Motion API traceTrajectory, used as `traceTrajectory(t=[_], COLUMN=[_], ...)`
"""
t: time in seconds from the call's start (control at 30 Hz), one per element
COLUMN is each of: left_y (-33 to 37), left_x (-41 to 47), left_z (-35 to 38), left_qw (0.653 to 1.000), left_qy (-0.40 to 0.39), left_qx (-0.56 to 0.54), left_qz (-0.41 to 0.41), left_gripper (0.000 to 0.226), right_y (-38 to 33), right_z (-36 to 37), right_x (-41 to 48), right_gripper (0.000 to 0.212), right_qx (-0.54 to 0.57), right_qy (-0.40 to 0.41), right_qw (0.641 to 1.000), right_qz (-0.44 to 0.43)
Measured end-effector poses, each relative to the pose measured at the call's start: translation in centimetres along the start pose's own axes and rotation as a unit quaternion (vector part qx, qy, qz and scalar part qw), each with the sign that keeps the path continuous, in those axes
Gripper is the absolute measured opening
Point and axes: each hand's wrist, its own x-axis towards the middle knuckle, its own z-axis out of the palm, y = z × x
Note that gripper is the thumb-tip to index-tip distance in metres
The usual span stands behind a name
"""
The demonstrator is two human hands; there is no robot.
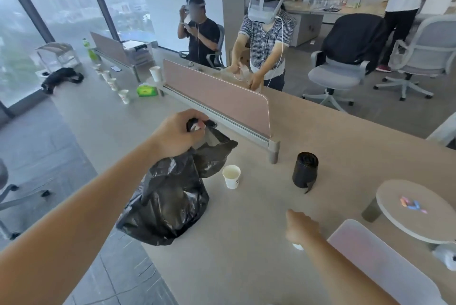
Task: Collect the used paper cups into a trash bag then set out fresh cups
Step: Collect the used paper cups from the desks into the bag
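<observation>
table [246, 267]: carries cup and bag; more cups [112, 82] at the far end.
bag [167, 206]: black, crumpled, bulging low, hangs at the table edge; best open the mouth wide, close to the cup.
left hand [177, 132]: clamped on the bag neck.
right hand [302, 229]: curled over a white bit, grip unclear.
cup [231, 176]: white, upright, just beside the bag; lift level.

The trash bag [170, 201] is black, the paper cup [232, 177] white, the divider [217, 100] pink, the desk [246, 255] beige.
</observation>
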Motion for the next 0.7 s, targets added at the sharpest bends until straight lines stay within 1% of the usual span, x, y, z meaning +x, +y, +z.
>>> traceTrajectory(t=[0.1, 0.13, 0.23, 0.3, 0.37, 0.43, 0.47, 0.5, 0.53, 0.6, 0.63, 0.67, 0.7], left_y=[-0.7, -0.8, -0.9, -1.0, -1.1, -1.1, -1.1, -1.1, -1.2, -1.5, -1.6, -1.7, -1.8], left_x=[-0.9, -1.1, -1.5, -1.7, -1.9, -2.2, -2.3, -2.5, -2.6, -3.0, -3.2, -3.4, -3.6], left_z=[1.0, 1.2, 1.3, 1.1, 0.9, 0.6, 0.4, 0.2, 0.0, -0.5, -0.7, -1.0, -1.2], left_qw=[1.0, 0.999, 0.997, 0.996, 0.997, 0.999, 0.999, 1.0, 1.0, 1.0, 0.999, 0.999, 0.999], left_qy=[-0.01, -0.01, -0.01, -0.008, -0.001, 0.005, 0.008, 0.01, 0.013, 0.021, 0.027, 0.034, 0.038], left_qx=[-0.018, -0.031, -0.07, -0.083, -0.07, -0.052, -0.039, -0.026, -0.013, 0.004, 0.011, 0.017, 0.02], left_qz=[-0.014, -0.016, -0.024, -0.027, -0.026, -0.014, -0.004, 0.004, 0.01, 0.018, 0.017, 0.013, 0.009], left_gripper=[0.03, 0.032, 0.039, 0.045, 0.051, 0.056, 0.058, 0.061, 0.065, 0.075, 0.079, 0.082, 0.085], right_y=[0.8, 1.0, 1.3, 1.2, 0.4, -1.1, -2.2, -3.5, -4.9, -8.1, -9.7, -11.2, -12.7], right_z=[1.1, 1.3, 1.4, 1.1, 0.0, -2.5, -4.3, -6.3, -8.5, -12.7, -14.5, -16.1, -17.4], right_x=[-0.2, -0.3, -0.3, 0.0, 0.3, 0.4, 0.4, 0.1, -0.5, -2.4, -3.4, -4.4, -5.4], right_gripper=[0.02, 0.018, 0.019, 0.024, 0.03, 0.036, 0.036, 0.034, 0.032, 0.03, 0.03, 0.03, 0.03], right_qx=[-0.018, -0.023, -0.038, -0.032, 0.02, 0.121, 0.185, 0.259, 0.336, 0.462, 0.504, 0.532, 0.547], right_qy=[0.016, 0.018, 0.027, 0.041, 0.062, 0.104, 0.139, 0.178, 0.219, 0.294, 0.321, 0.332, 0.327], right_qw=[1.0, 0.999, 0.999, 0.998, 0.998, 0.987, 0.972, 0.946, 0.911, 0.821, 0.778, 0.748, 0.732], right_qz=[-0.01, -0.013, -0.021, -0.02, -0.019, -0.033, -0.05, -0.072, -0.098, -0.161, -0.193, -0.218, -0.241])
